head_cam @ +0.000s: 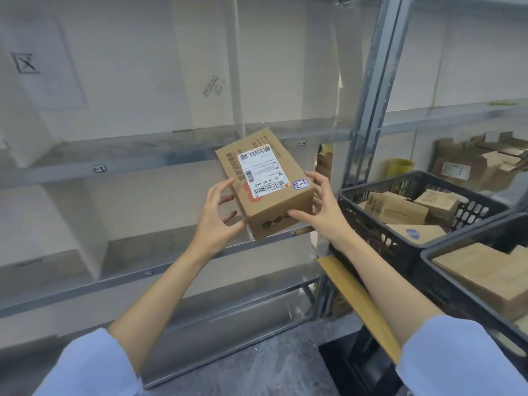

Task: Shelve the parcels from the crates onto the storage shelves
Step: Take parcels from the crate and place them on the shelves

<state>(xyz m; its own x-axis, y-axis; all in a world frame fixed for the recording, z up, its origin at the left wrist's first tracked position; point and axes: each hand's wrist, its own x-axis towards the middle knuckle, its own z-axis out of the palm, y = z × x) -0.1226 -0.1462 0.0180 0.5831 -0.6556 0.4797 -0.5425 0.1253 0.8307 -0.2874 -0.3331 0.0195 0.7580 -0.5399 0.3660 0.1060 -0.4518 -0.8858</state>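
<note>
**Holding one small parcel point(268, 192) up in front of the shelves point(137, 162)**

Going by looks, this one should be easy. It's a plain brown cardboard box, edges square, nothing dented, so I'd call it stiff enough to squeeze a bit without caving. My guess is it's light too, since it sits up on fingertips alone with both wrists level. The matte card should give decent grip. The white shipping label point(261, 172) on top looks slicker, so I'd keep fingers off that. No idea what's inside, so I can't say if it's fragile.

The best hold seems to be what's happening here, clamping the two long side faces near the close end. The left hand point(220, 212) grips the left side, fingers curled and spread, thumb tucked under the near bottom corner. The right hand point(323, 204) grips the right side, fingertips hooked over the top edge by the blue-edged sticker point(301, 184), thumb pressed on the near end face. Both forearms reach forward and up, pale blue sleeves point(85, 367) pushed back.

The box is in mid-air, tilted with its far end higher, touching no shelf board, and the black crates point(360, 221) of other parcels sit off to the right
</note>
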